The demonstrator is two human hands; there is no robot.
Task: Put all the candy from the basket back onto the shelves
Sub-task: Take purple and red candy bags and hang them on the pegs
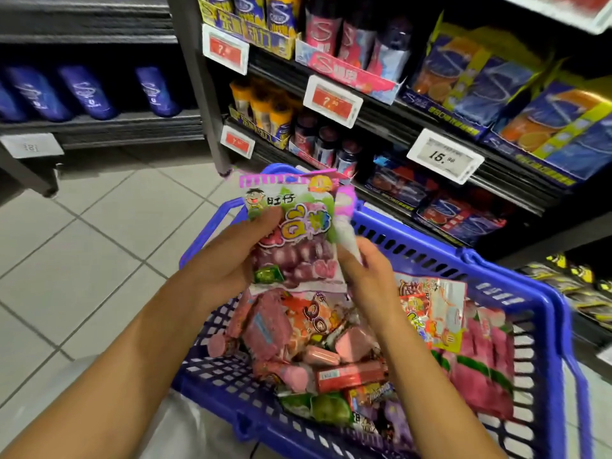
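A blue plastic basket (543, 313) sits low in front of me, full of several candy packs in pink, red and green wrappers (331, 359). Above its left half my left hand (228, 260) grips a purple grape candy bag (294, 240), thumb across its front. My right hand (367, 276) pinches a second, pink-topped bag (346, 220) tucked behind the first one's right edge. Both bags are held upright over the basket.
Dark shelves (381, 104) rise at right, stocked with candy tubes (334, 31), blue and orange boxes (516, 104) and price tags (443, 155). A second shelf unit with blue tubes (86, 91) stands at left. The floor is pale tile (82, 246).
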